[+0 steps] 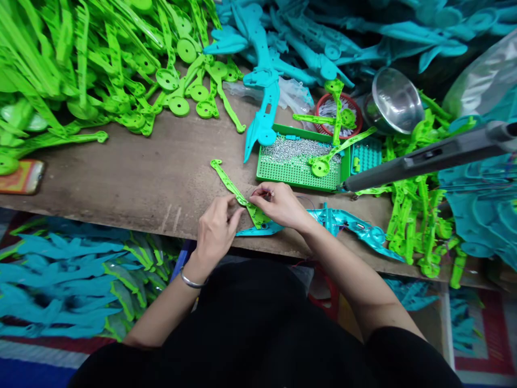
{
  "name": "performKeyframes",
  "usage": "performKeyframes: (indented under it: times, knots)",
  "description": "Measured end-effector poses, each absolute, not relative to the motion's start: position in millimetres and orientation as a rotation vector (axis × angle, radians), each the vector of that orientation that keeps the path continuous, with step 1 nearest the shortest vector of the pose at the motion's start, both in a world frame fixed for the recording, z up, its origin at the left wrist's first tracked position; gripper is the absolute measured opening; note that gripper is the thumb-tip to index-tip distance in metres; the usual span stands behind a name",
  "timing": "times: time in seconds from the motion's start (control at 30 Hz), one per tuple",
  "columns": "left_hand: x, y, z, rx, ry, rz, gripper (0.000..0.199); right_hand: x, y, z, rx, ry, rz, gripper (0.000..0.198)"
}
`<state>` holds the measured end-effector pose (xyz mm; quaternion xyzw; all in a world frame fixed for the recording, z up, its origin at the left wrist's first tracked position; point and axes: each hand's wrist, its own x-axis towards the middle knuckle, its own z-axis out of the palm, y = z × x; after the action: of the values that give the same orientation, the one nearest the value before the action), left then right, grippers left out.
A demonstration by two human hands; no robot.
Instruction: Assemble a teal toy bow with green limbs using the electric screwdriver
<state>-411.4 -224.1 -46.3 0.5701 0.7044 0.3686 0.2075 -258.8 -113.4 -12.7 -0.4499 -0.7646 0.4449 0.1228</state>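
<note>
A bright green plastic arm piece [228, 180] lies slantwise at the table's front edge, its wide end over a long blue plastic shell [355, 221]. My left hand [217, 229] is closed at the green piece's left edge, thumb and forefinger against it. Above the same piece, my right hand [280, 205] pinches a thin dark wire [260, 190], most of it hidden by the fingers. More thin wire runs out behind the right hand over the blue shell.
A green basket [299, 180] of small screws sits ahead, near a grey power screwdriver [424, 159]. Behind are a red basket [339, 129] and a metal bowl [396, 99]. Green parts [121, 70] and blue parts [302, 48] are heaped around; a phone [22, 177] lies left.
</note>
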Motion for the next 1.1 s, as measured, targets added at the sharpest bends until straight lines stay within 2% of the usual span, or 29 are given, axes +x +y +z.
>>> performKeyframes:
  times: [0.17,0.73,0.97,1.1]
  knots:
    - [-414.4,-227.8,-49.5,1.007,1.726,1.135,0.039,-266.3,-112.2,-13.4,-1.314,-2.344,1.22,0.011]
    - [-406.7,-214.7,-55.8,0.531,1.429,1.395,0.058,-272.9,-111.7,-19.4,-1.31,-2.397,1.16,0.012]
    - [-399.3,-210.0,-53.5,0.484,1.308,1.429,0.041,-266.5,-119.6,-14.8,-1.206,-2.339,1.168,0.012]
    - [-395.1,-206.5,-54.3,0.441,1.301,1.464,0.042,-265.2,-122.3,-14.7,-1.185,-2.315,1.163,0.012]
